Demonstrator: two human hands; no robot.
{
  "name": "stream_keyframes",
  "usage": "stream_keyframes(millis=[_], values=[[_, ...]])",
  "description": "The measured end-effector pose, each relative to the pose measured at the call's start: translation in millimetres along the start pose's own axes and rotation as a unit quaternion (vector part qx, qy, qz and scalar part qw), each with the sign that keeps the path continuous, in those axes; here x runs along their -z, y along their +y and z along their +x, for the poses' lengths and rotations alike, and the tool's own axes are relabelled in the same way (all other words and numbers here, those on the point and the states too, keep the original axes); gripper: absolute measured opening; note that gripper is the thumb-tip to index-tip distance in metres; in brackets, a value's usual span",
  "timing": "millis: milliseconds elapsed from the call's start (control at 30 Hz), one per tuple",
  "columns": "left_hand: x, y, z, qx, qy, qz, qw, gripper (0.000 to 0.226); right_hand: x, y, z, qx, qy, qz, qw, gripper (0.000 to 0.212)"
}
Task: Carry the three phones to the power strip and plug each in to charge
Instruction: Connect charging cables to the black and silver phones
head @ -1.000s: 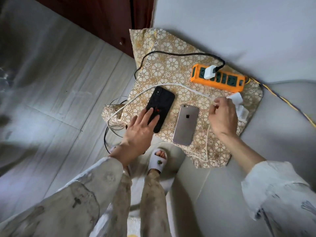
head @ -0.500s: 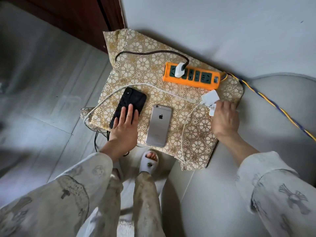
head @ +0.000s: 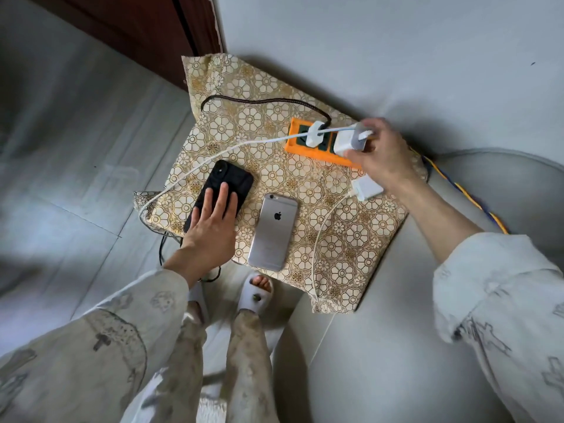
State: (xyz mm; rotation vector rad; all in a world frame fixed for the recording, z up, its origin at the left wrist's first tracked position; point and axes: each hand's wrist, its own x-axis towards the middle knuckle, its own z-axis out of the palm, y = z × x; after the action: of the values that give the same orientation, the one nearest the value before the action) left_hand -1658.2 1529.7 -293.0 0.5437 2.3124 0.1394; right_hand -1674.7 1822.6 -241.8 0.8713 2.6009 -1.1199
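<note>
step: seating second charger | right hand (head: 383, 155) pinches white charger brick (head: 348, 142) over orange power strip (head: 308, 148) | left hand (head: 213, 227) flat, spread on black phone (head: 222, 190) left-front of strip; silver iPhone (head: 272, 232) beside it | third phone unseen | next: align prongs, probably middle socket, press down

We see a gold floral-patterned cloth (head: 345, 239) covering a low surface between the grey floor (head: 76, 184) and a pale cushion (head: 381, 346). On the cloth: orange power strip (head: 308, 149) directly under the right hand's (head: 381, 157) grip, one white plug (head: 316, 137) seated in it; a second white charger (head: 367, 188) just below that grip; silver phone (head: 272, 232) face down between the hands; black phone (head: 225, 187) under the left hand's (head: 210, 230) flat fingers; white cable (head: 317, 248) trails across to the cloth's near edge
</note>
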Motion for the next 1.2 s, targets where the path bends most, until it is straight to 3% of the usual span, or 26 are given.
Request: stream_keyframes(millis=[333,633,1033,1200], values=[[5.1,-7.8,1.8,-0.005,-0.023,-0.033,0.999,0.074,1.3,4.8,19.3,0.024,-0.048,-0.097,0.994,0.059],[4.0,-5.9,0.9,0.001,-0.018,-0.024,1.000,0.080,-6.4,-10.1,30.2,0.129,-0.068,-0.242,0.959,0.050],[9.7,-8.0,1.7,-0.004,-0.033,-0.033,0.999,0.079,-10.2,-15.1,25.6,0.146,-0.064,-0.265,0.951,0.045],[7.9,-11.3,3.1,-0.014,-0.030,-0.042,0.999,0.079,-15.7,-14.2,15.7,0.104,-0.043,-0.237,0.965,0.052]])
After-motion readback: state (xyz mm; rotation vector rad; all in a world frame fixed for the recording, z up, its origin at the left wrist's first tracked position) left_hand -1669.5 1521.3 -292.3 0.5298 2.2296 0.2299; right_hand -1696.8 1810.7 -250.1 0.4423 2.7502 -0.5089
